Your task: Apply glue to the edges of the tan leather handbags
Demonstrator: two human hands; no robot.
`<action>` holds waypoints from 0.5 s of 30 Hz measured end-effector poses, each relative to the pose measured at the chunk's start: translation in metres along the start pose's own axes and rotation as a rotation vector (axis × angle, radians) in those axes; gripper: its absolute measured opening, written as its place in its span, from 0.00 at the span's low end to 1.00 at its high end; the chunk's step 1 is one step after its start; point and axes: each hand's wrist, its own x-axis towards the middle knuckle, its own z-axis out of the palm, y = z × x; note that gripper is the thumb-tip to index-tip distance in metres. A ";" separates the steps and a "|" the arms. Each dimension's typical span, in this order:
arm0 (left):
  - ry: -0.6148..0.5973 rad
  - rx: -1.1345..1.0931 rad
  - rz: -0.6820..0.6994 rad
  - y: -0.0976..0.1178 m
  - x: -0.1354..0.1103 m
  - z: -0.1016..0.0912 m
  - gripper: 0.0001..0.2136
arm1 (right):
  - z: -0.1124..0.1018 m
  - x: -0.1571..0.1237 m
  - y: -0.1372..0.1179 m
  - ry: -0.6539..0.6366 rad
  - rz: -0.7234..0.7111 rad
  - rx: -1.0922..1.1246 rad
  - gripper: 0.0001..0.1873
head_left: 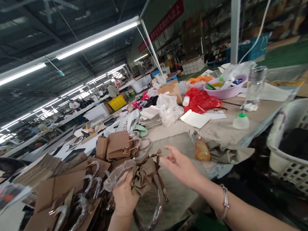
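Note:
My left hand [122,196] is closed around a crumpled brown bag piece [146,171] with a plastic-wrapped handle hanging below it. Just to its right my right hand [181,167] hovers with fingers loosely spread, touching nothing; a silver bracelet [224,201] sits on that wrist. Both hands are over a grey felt mat [177,188] at the table's near edge. A pile of flat brown bag panels with wrapped handles [62,214] lies left of my left hand. A finished brown handbag [118,145] stands behind it.
A small amber bottle [201,151] lies by crumpled grey cloth. Farther back are a red plastic bag [201,99], a pink basin [226,91], a clear glass jar [255,85] and white bags. A white laundry basket [298,111] stands at right. Other workers sit far off.

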 end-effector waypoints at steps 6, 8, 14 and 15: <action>0.053 -0.071 0.163 -0.014 -0.001 -0.009 0.13 | -0.005 0.045 0.047 -0.033 0.146 0.109 0.34; 0.034 -0.062 0.193 -0.016 0.000 -0.008 0.14 | 0.006 0.051 0.050 -0.083 0.120 0.130 0.19; 0.012 0.024 0.193 -0.013 0.005 0.003 0.24 | 0.037 0.031 0.016 -0.042 -0.014 0.100 0.06; -0.019 0.039 0.206 -0.009 0.006 0.004 0.27 | 0.041 0.025 0.009 -0.030 -0.044 0.075 0.05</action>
